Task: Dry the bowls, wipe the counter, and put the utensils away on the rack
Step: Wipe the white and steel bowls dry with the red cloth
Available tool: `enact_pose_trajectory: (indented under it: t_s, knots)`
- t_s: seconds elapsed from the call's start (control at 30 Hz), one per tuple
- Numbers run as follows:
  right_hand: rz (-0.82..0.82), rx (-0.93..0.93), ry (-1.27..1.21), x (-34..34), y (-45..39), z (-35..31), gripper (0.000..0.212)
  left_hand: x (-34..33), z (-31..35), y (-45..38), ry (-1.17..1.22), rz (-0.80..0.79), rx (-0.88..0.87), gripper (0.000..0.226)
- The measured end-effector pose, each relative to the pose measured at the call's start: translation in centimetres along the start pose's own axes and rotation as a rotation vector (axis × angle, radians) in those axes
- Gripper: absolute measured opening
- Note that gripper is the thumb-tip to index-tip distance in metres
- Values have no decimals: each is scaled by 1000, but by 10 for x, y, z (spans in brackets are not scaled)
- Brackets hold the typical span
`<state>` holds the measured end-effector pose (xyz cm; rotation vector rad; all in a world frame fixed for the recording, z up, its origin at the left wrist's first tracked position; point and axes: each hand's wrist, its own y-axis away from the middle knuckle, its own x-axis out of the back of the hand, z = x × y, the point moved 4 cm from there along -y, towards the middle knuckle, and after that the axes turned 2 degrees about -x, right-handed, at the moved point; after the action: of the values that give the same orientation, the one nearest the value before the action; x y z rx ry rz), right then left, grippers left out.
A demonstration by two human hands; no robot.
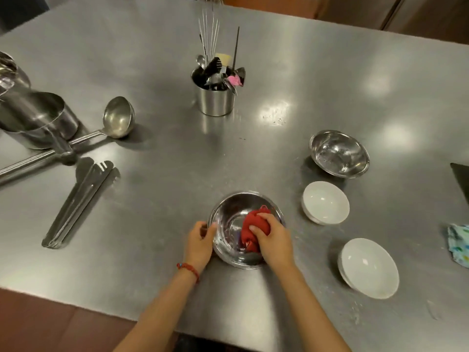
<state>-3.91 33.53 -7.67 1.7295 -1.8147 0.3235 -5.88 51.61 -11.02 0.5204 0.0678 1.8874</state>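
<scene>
Stainless steel counter (157,219) fills nearly the whole view, with a strip of reddish floor along its near edge. Close to that edge sits a steel bowl (228,240), caught between the person's two hands. The left hand (199,241) is closed around the bowl's left rim, thumb over the lip and fingers on the outer wall. The right hand (272,241) reaches inside the bowl on its right side, fingers curled tightly over a bunched red cloth (253,231) and pressing it against the inner wall. A red bracelet (189,269) circles the left wrist.

Beyond the right hand, further to the right, a second steel bowl (340,153) stands upright, its inside speckled with droplets. Nearer that hand are two white bowls (326,203) (368,268), one behind the other, both apart from the held bowl. Far beyond both hands stands a steel utensil holder (215,97) crowded with tools. Well to the left of the left hand lie tongs (81,201) and a ladle (118,118), flat on the counter beside tall steel containers (35,118). A patterned cloth (459,245) lies at the far right edge.
</scene>
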Motion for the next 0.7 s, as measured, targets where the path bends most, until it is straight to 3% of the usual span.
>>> enact_pose_trajectory:
  t_s: [0.13, 0.3, 0.47, 0.6, 0.7]
  knots:
    - [-19, -11, 389, -25, 3, -5, 33, -5, -7, -8, -15, -6, -14, 34]
    - [-189, 54, 227, -48, 11, -12, 20, -10, -6, -7, 28, 46, -5, 36]
    - [-64, 81, 170, -58, -3, -19, 20, -11, -8, -9, 46, 36, 14, 41]
    - [7, 50, 438, -45, -23, -20, 31, -11, -7, -7, 93, 95, 17, 41]
    - [-39, 67, 662, -28, -25, -13, 37, -9, -6, -7, 125, 171, 16, 42]
